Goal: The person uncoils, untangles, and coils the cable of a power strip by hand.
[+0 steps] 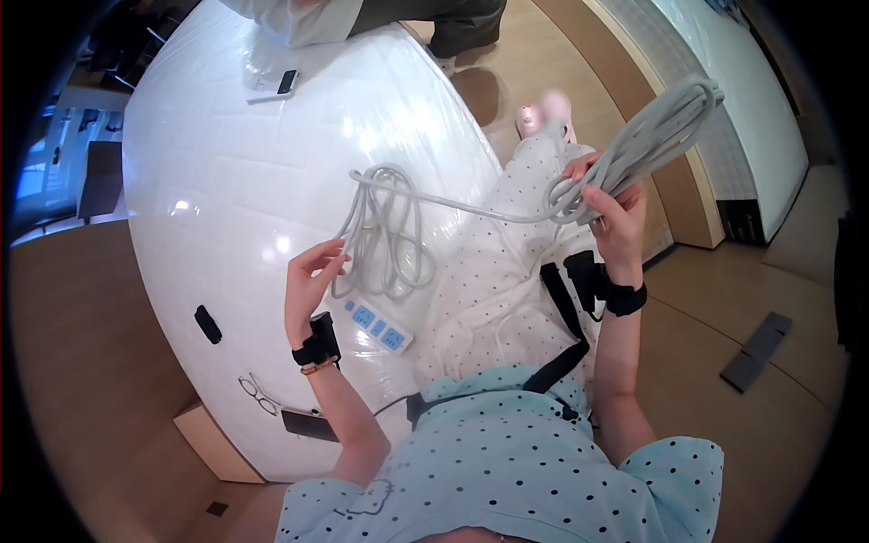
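Observation:
A bundle of grey power cord (665,127) is gathered in long loops in my right hand (620,217), whose fingers are wrapped round its lower end. From there one strand runs left to a looser pile of the same cord (385,235) on the plastic-covered mattress (226,163). My left hand (315,276) is at the left edge of that pile, fingers slightly bent and apart, fingertips close to the strands; whether they touch is unclear. Just below the loops lies a white power strip (378,326) with blue socket faces.
On the mattress are a small black object (207,324), glasses (259,395), a phone (310,424) and a white device with a dark screen (274,86). Another person's dark trouser leg (466,27) is at the far edge. A dark grey slab (757,352) lies at right.

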The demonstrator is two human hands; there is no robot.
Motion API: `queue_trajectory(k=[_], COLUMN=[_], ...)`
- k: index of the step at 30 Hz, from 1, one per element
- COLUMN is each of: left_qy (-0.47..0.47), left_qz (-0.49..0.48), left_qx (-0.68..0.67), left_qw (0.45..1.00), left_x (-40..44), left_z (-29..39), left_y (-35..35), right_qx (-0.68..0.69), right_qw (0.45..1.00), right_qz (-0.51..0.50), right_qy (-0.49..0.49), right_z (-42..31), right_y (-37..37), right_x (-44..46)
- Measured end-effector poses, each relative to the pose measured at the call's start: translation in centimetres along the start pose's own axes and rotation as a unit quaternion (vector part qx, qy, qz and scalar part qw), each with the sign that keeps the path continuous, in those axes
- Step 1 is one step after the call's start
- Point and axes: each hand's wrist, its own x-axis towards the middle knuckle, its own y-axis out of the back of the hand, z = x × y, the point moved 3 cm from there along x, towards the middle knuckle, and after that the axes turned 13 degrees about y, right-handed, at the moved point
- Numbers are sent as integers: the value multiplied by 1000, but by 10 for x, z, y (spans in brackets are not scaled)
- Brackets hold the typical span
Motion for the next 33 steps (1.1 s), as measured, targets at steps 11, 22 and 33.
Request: queue_trajectory(k=[11,22,33], left_qy=[-81,-5,42], left_qz=[19,137,-99], left_qx=[61,112,-394], left_qw=[995,984,913], left_x=[17,38,-5], left_z=[0,-29,23], left_y=[-59,-72,-99], right_qx=[12,-17,-51], right_qw=[997,978,947], right_qz=[-13,-90,-181], right_qy=[-76,-186,-261], right_z=[20,38,66], right_y=[-31,-32,-62], right_x=[-15,-38,-59])
